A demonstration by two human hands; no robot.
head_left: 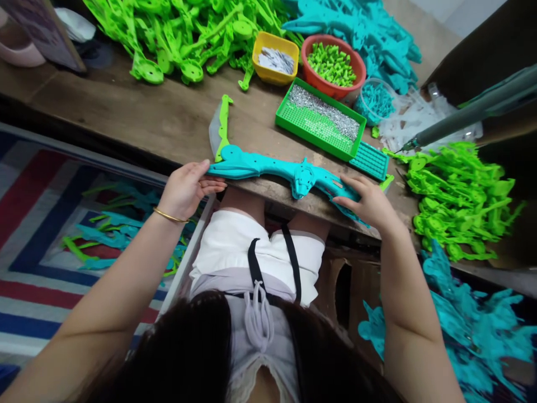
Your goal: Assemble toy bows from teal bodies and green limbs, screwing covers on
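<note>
A long turquoise plastic piece (272, 166) lies along the table's front edge, with a round, raised part near its middle. At its left end a green arm with a grey blade (218, 127) points up and away. My left hand (188, 187) grips the left tip between thumb and fingers. On the right end rests my right hand (367, 201), its thumb and fingers spread over the turquoise surface. A bit of green shows beyond that hand.
Behind the piece stand a green tray (321, 120) of small metal parts, a yellow bowl (274, 59) and a red bowl (333, 66). Green parts (457, 196) are heaped at right. A screwdriver-like tool (474, 109) hangs at upper right.
</note>
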